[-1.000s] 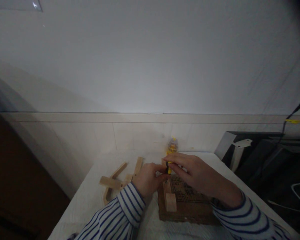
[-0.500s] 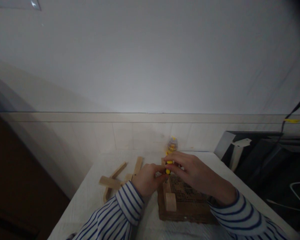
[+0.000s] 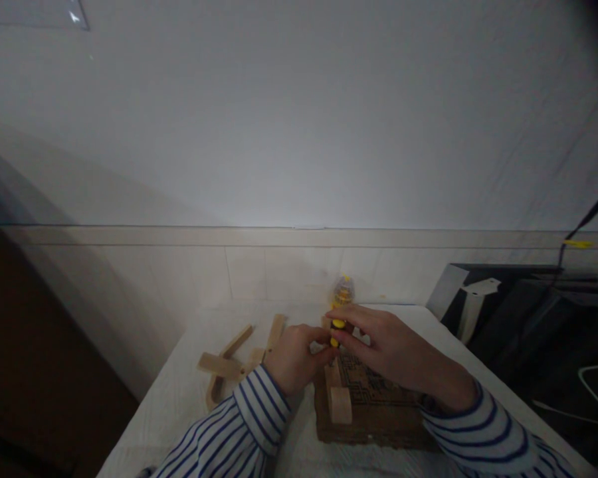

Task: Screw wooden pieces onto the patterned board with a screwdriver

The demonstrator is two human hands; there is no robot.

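Note:
My left hand (image 3: 295, 360) and my right hand (image 3: 386, 345) meet above the left edge of a brown board printed with dark lines (image 3: 369, 425). Between their fingertips is a small yellow-and-black piece (image 3: 338, 324), too small to name. The right thumb and fingers pinch its upper part. Closed at the lower end are the left thumb and forefinger, which partly cover it. A pale wooden block with a rounded top (image 3: 341, 405) rests on the board's left side, just below the hands. Part of the board is hidden by my right hand and sleeve.
Left of my hands, several pale wooden pieces (image 3: 220, 364) lie loosely heaped on the white table (image 3: 154, 411). Behind the hands stands a clear container with yellow parts (image 3: 343, 291), near the wall. Dark equipment with a cable (image 3: 523, 318) lies right of the table.
The view has tilted up very slightly. Both hands stay together at the small yellow-and-black piece, with only a tiny shift of the fingers.

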